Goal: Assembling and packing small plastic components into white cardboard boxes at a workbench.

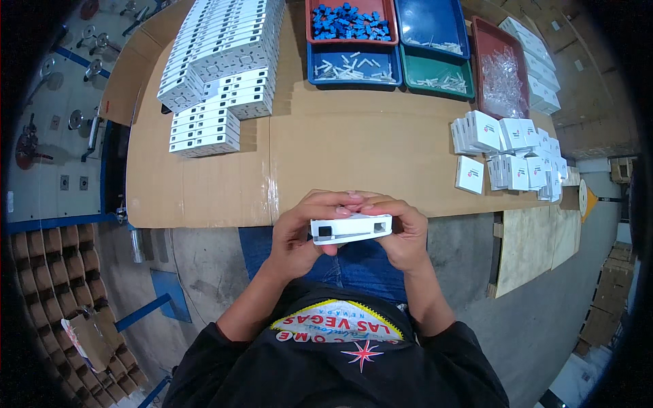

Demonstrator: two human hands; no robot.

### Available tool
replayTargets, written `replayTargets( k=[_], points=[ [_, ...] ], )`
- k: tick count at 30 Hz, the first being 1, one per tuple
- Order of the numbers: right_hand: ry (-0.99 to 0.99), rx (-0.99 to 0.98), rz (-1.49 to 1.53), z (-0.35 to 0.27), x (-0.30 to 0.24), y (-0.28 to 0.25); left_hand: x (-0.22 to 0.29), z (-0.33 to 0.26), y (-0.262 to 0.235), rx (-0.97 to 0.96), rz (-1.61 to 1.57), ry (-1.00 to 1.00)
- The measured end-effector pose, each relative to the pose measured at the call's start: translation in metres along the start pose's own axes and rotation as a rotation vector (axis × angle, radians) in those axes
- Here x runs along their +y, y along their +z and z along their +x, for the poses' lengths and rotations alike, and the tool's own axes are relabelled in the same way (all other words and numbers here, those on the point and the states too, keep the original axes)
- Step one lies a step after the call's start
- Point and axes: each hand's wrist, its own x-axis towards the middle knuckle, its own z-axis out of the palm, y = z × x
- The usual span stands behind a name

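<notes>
A white plastic housing (352, 229) with a dark square insert at its left end and an open square hole at its right end is held up in front of my body, just off the table's near edge. My left hand (297, 229) grips its left end, fingers curled over the far side. Around the right end closes my right hand (408, 234), its fingertips meeting those of the left. The housing's far face is hidden behind the fingers.
Cardboard covers the table (354, 143). Stacked white housings (224, 54) stand at far left. Trays hold blue parts (350, 24), white pins (354, 68) and clear plastic pieces (502, 81). Small white boxes (517, 153) are piled at right, one box (470, 174) apart.
</notes>
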Motion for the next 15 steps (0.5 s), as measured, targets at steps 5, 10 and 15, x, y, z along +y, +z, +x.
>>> replayTargets(
  k=[5, 10, 15],
  points=[
    [0.022, 0.008, 0.031, 0.0, -0.001, 0.0, -0.001, 0.002, 0.001, 0.003, -0.005, 0.002],
    [0.044, 0.011, -0.024, -0.002, 0.0, -0.001, 0.0, 0.004, -0.002, -0.027, -0.001, 0.016],
    [0.087, 0.075, -0.108, 0.002, -0.009, 0.011, 0.003, 0.006, 0.007, 0.094, 0.012, -0.023]
  ],
)
